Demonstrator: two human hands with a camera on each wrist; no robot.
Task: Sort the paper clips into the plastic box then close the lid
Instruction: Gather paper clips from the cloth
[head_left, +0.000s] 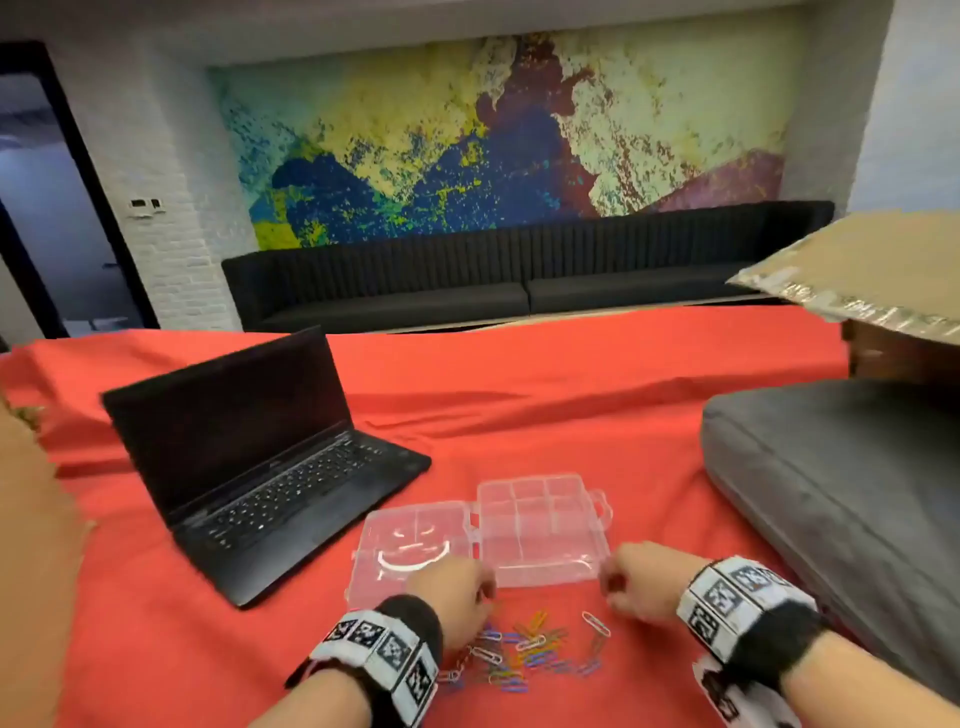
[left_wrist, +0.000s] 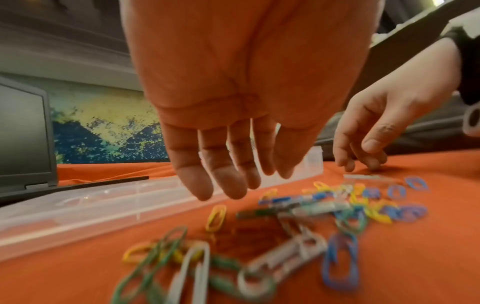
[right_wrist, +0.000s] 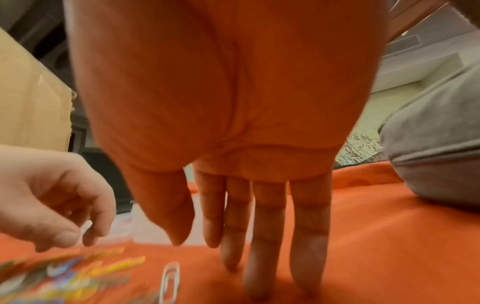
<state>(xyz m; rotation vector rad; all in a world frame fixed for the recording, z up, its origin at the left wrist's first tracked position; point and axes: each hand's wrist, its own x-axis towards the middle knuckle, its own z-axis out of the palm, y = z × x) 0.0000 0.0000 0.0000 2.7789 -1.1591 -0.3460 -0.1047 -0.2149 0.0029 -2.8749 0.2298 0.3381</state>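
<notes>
A clear plastic box (head_left: 540, 525) with several compartments lies open on the red cloth, its lid (head_left: 410, 540) folded flat to the left. A heap of coloured paper clips (head_left: 530, 649) lies on the cloth just in front of it, also seen close up as paper clips (left_wrist: 311, 209). My left hand (head_left: 457, 587) hovers over the heap's left side, fingers (left_wrist: 228, 181) straight and holding nothing. My right hand (head_left: 634, 582) is at the heap's right, fingers (right_wrist: 267, 226) straight and pointing down at the cloth, beside a white paper clip (right_wrist: 170, 281).
An open black laptop (head_left: 260, 467) stands left of the box. A grey cushion (head_left: 841, 499) lies at the right, with a cardboard flap (head_left: 872, 270) above it. Red cloth (head_left: 571, 395) covers the table beyond the box.
</notes>
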